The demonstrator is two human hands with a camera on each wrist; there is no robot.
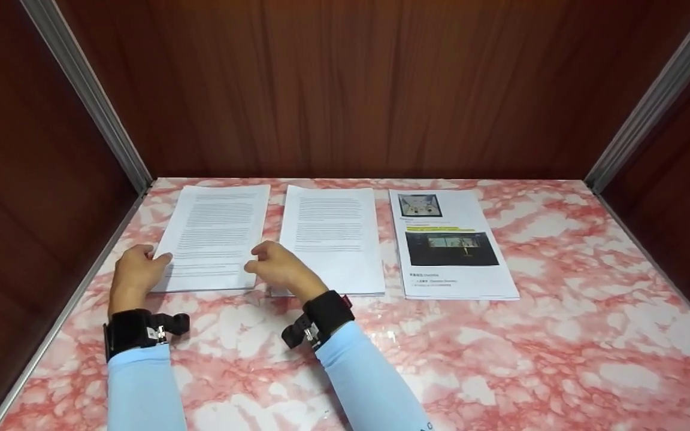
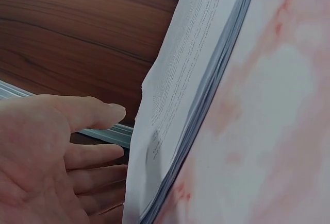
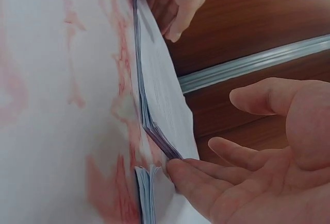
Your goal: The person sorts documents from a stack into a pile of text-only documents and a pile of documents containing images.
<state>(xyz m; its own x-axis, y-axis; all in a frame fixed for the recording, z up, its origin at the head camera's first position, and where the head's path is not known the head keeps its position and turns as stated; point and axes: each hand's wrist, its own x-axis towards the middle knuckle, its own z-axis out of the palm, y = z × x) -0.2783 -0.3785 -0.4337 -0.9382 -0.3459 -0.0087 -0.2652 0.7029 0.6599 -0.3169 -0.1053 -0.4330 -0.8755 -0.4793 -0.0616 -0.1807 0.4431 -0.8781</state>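
The left stack of printed paper (image 1: 219,230) lies flat with its text side up, between my two hands. My left hand (image 1: 136,270) is at its left edge near the front corner, thumb raised above the sheets. In the left wrist view its fingers (image 2: 100,177) reach along the stack's side, extended. On the opposite side, my right hand (image 1: 285,268) is by the right edge, over the gap to the middle stack of paper (image 1: 336,266). Its thumb and fingers stand apart in the right wrist view, with fingertips (image 3: 178,167) right at the stack's edge.
A third stack of paper (image 1: 459,278), with colour pictures on its top sheet, lies to the right. All three stacks lie on a red-and-white marbled table (image 1: 536,359). Brown wood-grain panels (image 1: 369,90) with metal corner rails (image 1: 650,90) enclose the back and sides.
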